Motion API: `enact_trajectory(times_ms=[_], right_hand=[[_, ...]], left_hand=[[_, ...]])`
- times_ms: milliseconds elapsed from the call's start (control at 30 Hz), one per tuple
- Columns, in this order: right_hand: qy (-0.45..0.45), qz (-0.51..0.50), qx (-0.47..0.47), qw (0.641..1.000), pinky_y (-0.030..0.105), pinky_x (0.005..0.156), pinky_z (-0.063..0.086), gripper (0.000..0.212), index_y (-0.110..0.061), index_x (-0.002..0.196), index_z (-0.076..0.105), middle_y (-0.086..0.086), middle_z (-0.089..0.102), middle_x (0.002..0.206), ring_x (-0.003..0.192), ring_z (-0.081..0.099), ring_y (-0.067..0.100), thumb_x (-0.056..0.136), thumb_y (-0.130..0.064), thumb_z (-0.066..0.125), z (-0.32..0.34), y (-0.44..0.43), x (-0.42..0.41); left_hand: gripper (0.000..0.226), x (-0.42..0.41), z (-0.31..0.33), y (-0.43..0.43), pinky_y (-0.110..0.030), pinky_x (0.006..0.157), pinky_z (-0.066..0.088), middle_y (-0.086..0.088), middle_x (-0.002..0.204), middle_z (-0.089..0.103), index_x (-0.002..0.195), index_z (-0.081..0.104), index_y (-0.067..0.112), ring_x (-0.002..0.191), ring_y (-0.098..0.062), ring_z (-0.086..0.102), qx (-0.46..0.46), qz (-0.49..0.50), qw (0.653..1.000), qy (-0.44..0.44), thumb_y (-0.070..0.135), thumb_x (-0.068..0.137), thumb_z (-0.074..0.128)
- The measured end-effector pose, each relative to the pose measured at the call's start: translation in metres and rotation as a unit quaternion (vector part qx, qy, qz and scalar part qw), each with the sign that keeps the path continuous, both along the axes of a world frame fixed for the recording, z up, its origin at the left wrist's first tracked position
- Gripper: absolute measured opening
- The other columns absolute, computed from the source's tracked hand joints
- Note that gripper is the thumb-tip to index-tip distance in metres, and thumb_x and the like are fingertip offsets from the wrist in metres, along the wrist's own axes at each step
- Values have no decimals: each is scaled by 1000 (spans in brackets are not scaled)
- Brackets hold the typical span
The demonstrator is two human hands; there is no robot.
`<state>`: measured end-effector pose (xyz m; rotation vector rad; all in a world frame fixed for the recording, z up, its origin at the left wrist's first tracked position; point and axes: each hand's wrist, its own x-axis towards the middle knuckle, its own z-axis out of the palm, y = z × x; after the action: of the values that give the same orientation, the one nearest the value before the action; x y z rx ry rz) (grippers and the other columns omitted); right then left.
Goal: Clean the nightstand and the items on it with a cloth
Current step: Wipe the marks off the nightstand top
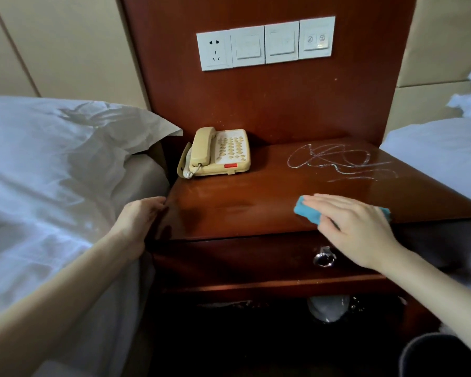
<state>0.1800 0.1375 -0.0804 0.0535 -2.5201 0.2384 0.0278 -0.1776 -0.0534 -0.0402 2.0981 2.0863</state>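
A glossy reddish-brown nightstand point(242, 202) fills the middle of the view. A cream corded telephone point(218, 152) sits at its back left. White scribbled marks point(343, 161) cover the back right of the top. My right hand point(356, 227) lies flat on a folded blue cloth point(307, 210), pressing it on the front right of the top. My left hand point(140, 216) grips the nightstand's left front corner.
A bed with white pillow and sheets point(52, 164) presses against the left side. Another white bed point(441, 153) flanks the right. A panel of sockets and switches point(265, 43) hangs on the wooden backboard. A drawer with a metal knob point(324, 258) sits below the top.
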Motion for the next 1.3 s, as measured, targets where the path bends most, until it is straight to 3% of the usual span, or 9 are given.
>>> enact_trajectory(times_ms=[167, 233, 600, 733, 833, 933, 1067, 1167, 1300], right_hand=[[32, -82, 4, 996, 38, 86, 52, 52, -12, 109, 71, 3, 71, 112, 105, 66, 21, 80, -25, 30, -3, 3, 9], [23, -67, 9, 997, 40, 87, 52, 52, -10, 107, 72, 4, 71, 110, 104, 67, 23, 79, -24, 31, -2, -17, 0], [-162, 139, 25, 977, 32, 113, 19, 45, -15, 141, 37, 1, 35, 152, 140, 28, 18, 97, -20, 29, 18, -104, -64], [-215, 147, 14, 965, 33, 114, 16, 47, -20, 145, 32, -4, 29, 154, 142, 21, 14, 98, -22, 25, 24, -98, -71], [-219, 122, -9, 968, 31, 115, 14, 48, -23, 146, 29, -8, 27, 155, 143, 19, 9, 99, -23, 23, 23, -77, -69], [-196, 72, -32, 977, 34, 115, 19, 47, -26, 145, 32, -11, 31, 152, 142, 21, 7, 98, -24, 23, 18, -47, -55], [-164, -4, -37, 986, 35, 110, 25, 46, -33, 141, 37, -19, 34, 149, 140, 25, 4, 97, -27, 24, 14, -1, -28], [-139, -82, -46, 986, 34, 107, 30, 44, -37, 138, 41, -21, 38, 146, 138, 29, 4, 97, -29, 27, 15, 35, -7], [-141, -174, -53, 973, 37, 106, 32, 45, -34, 139, 39, -15, 38, 148, 138, 32, 11, 97, -30, 27, 16, 62, 7]], left_hand=[[26, 1, 0, 3, -16, 46, 52, 1, 65, 72, 81, 68, 15, 50, -8, 67, 13, 17, 1000, -7, 4, 81, 44], [28, 2, 0, 4, -17, 48, 53, -5, 77, 72, 83, 69, 14, 53, -10, 67, 4, 25, 1000, 1, 3, 79, 44], [39, 5, 3, 4, -45, 90, 48, -23, 119, 63, 112, 67, 5, 108, -41, 60, -34, 31, 999, 2, 3, 78, 47], [38, 3, 2, 4, -36, 74, 53, -23, 116, 65, 110, 68, 5, 97, -37, 62, -25, 17, 1000, 1, 2, 77, 49], [37, 0, 1, 4, -37, 75, 52, -19, 109, 68, 109, 69, 8, 91, -32, 64, -35, 7, 999, 12, 2, 77, 52], [32, -5, -2, 7, -30, 69, 53, -9, 89, 72, 104, 71, 16, 78, -24, 66, -127, 3, 989, 69, 7, 77, 56], [33, -8, -9, 12, -30, 63, 46, -2, 77, 64, 109, 67, 21, 70, -21, 58, -281, -25, 949, 141, 13, 78, 62], [39, -12, -9, 15, -41, 93, 44, -12, 112, 66, 120, 62, 19, 106, -33, 58, -341, -18, 927, 153, 21, 80, 63], [47, -9, -5, 40, -50, 113, 6, -3, 145, 43, 129, 54, 24, 141, -27, 22, -620, -2, 733, 280, 46, 87, 52]])
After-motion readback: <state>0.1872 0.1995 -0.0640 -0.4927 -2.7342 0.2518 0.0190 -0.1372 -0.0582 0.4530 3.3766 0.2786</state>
